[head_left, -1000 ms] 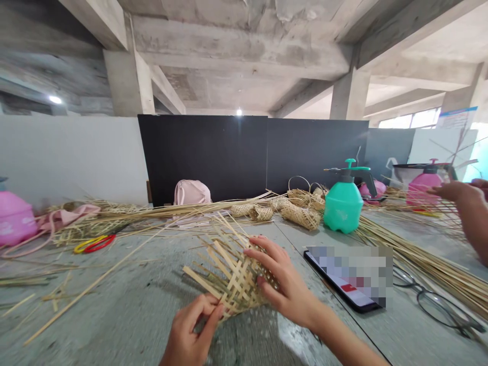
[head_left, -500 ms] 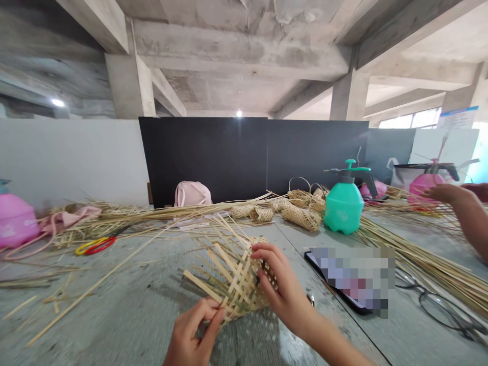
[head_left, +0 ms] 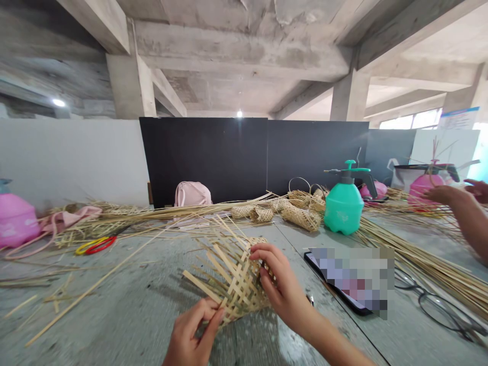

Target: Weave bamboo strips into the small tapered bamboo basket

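Observation:
A partly woven bamboo basket [head_left: 242, 290] lies on its side on the grey table, its loose strip ends fanning out to the upper left. My left hand [head_left: 196, 328] pinches a strip at the lower left edge of the weave between thumb and fingers. Along the upper right of the basket, my right hand [head_left: 280, 279] is closed on the woven wall, fingers curled over it and thumb beneath. The far side of the weave is hidden behind the right hand.
Scissors [head_left: 96, 245] with red and yellow handles lie at the left. A phone [head_left: 343, 284], glasses [head_left: 438, 302], a green spray bottle [head_left: 344, 203] and a bundle of bamboo strips [head_left: 419, 259] are at the right. Woven pieces [head_left: 301, 217] sit behind. Another person's hand [head_left: 446, 194] works far right.
My hands and the basket stay almost in place; the right fingers shift very slightly on the weave. At the far right, the other person's hands and strips have moved a little.

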{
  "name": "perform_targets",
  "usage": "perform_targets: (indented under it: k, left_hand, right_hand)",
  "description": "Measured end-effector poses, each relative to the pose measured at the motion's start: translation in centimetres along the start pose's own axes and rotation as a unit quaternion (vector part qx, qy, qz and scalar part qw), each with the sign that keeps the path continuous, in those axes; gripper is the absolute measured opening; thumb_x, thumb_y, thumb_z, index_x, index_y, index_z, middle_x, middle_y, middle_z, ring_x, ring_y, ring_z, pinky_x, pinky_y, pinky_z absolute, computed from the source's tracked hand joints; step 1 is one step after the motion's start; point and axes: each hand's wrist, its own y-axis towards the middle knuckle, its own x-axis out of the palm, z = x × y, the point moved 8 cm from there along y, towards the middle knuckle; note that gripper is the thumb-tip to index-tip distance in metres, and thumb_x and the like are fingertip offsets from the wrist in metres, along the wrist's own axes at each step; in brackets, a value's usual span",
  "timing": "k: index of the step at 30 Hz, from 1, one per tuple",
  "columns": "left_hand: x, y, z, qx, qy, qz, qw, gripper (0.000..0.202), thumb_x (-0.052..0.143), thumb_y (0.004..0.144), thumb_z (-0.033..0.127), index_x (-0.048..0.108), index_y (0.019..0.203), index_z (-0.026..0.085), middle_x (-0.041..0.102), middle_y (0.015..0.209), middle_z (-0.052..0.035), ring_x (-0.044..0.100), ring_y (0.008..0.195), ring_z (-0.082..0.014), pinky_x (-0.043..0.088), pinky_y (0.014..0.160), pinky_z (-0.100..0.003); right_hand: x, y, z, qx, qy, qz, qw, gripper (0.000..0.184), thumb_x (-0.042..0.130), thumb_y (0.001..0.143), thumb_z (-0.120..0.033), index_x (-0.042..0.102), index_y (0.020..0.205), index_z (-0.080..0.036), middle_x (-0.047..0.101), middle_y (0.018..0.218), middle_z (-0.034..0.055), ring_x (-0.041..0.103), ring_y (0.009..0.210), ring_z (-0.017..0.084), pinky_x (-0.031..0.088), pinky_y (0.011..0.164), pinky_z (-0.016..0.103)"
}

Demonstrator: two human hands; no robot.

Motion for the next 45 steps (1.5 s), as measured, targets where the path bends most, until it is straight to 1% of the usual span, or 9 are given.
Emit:
perform_targets:
  k: [5, 8, 13, 16, 22, 27, 33, 37, 45]
  left_hand:
    - [0.3, -0.1, -0.7, -0.022, -0.023, -0.010, 0.999, 0.024, 0.052, 0.080, 0.018, 0.047, 0.056, 0.018, 0.065, 0.063, -0.0002, 0.061, 0.055, -0.0097, 0.048, 0.055, -0.015]
    - [0.1, 0.2, -0.9, -0.053, -0.050, -0.006, 0.997, 0.025, 0.054, 0.079, 0.023, 0.048, 0.056, 0.017, 0.065, 0.064, -0.0012, 0.060, 0.056, -0.0107, 0.048, 0.055, -0.016]
    - [-0.1, 0.5, -1.4, -0.186, -0.156, 0.004, 0.970, 0.032, 0.057, 0.076, 0.040, 0.045, 0.055, 0.018, 0.063, 0.063, -0.0013, 0.059, 0.056, -0.0122, 0.049, 0.054, -0.019]
    - [0.2, 0.3, -1.5, -0.232, -0.197, -0.006, 0.953, 0.036, 0.061, 0.072, 0.044, 0.043, 0.054, 0.018, 0.061, 0.062, -0.0006, 0.058, 0.054, -0.0123, 0.049, 0.053, -0.019]
    - [1.4, -0.1, -1.1, -0.247, -0.234, -0.049, 0.939, 0.035, 0.062, 0.072, 0.041, 0.042, 0.054, 0.018, 0.057, 0.060, 0.0005, 0.057, 0.052, -0.0119, 0.048, 0.049, -0.019]
    - [1.3, -0.6, -0.3, -0.283, -0.248, 0.001, 0.927, 0.034, 0.064, 0.070, 0.040, 0.043, 0.053, 0.018, 0.054, 0.057, 0.0026, 0.053, 0.049, -0.0094, 0.046, 0.050, -0.017]
    - [1.8, -0.7, -0.7, -0.326, -0.309, 0.004, 0.893, 0.039, 0.070, 0.063, 0.041, 0.040, 0.053, 0.019, 0.052, 0.057, 0.0041, 0.056, 0.051, -0.0109, 0.046, 0.050, -0.019]
    - [2.0, -0.8, -1.1, -0.336, -0.341, 0.005, 0.878, 0.042, 0.072, 0.060, 0.042, 0.039, 0.052, 0.018, 0.051, 0.057, 0.0043, 0.053, 0.049, -0.0097, 0.045, 0.049, -0.020]
    - [2.2, -1.0, -0.4, -0.352, -0.341, 0.015, 0.872, 0.043, 0.073, 0.059, 0.042, 0.039, 0.050, 0.018, 0.053, 0.055, 0.0034, 0.049, 0.048, -0.0095, 0.042, 0.049, -0.019]
  right_hand:
    - [0.0, -0.1, -0.5, -0.013, -0.037, -0.001, 0.999, 0.033, 0.036, 0.077, -0.003, 0.047, 0.102, -0.023, 0.052, 0.110, 0.0083, 0.049, 0.105, 0.022, 0.041, 0.087, 0.041]
    - [0.1, 0.0, -1.6, -0.037, -0.088, -0.033, 0.995, 0.031, 0.037, 0.079, -0.005, 0.046, 0.104, -0.022, 0.050, 0.114, 0.0090, 0.045, 0.109, 0.022, 0.039, 0.088, 0.042]
    - [0.3, 0.5, -3.5, -0.104, -0.124, -0.117, 0.980, 0.026, 0.041, 0.082, -0.010, 0.049, 0.104, -0.022, 0.056, 0.111, 0.0058, 0.045, 0.107, 0.022, 0.034, 0.091, 0.041]
    - [-0.2, 1.0, -3.9, -0.105, -0.113, -0.142, 0.978, 0.022, 0.041, 0.084, -0.012, 0.050, 0.101, -0.022, 0.059, 0.104, 0.0041, 0.048, 0.101, 0.020, 0.037, 0.087, 0.037]
    - [-0.6, 1.7, -3.7, -0.065, -0.072, -0.177, 0.979, 0.018, 0.038, 0.083, -0.007, 0.050, 0.081, -0.021, 0.059, 0.086, 0.0014, 0.050, 0.083, 0.016, 0.041, 0.075, 0.031]
    - [-0.6, 1.9, -3.7, -0.059, -0.044, -0.172, 0.982, 0.019, 0.036, 0.084, -0.007, 0.048, 0.077, -0.020, 0.056, 0.078, 0.0014, 0.048, 0.076, 0.015, 0.040, 0.069, 0.028]
    - [0.0, 1.7, -4.0, -0.075, -0.089, -0.189, 0.975, 0.019, 0.038, 0.087, -0.012, 0.053, 0.095, -0.019, 0.055, 0.085, 0.0042, 0.047, 0.081, 0.018, 0.041, 0.072, 0.033]
    - [0.2, 1.7, -4.0, -0.061, -0.094, -0.191, 0.975, 0.012, 0.041, 0.085, -0.014, 0.052, 0.085, -0.019, 0.053, 0.082, 0.0032, 0.046, 0.080, 0.018, 0.040, 0.071, 0.032]
    - [0.0, 1.9, -3.4, -0.043, -0.052, -0.200, 0.977, 0.012, 0.056, 0.076, -0.015, 0.051, 0.085, -0.021, 0.051, 0.094, 0.0019, 0.045, 0.086, 0.017, 0.038, 0.076, 0.032]
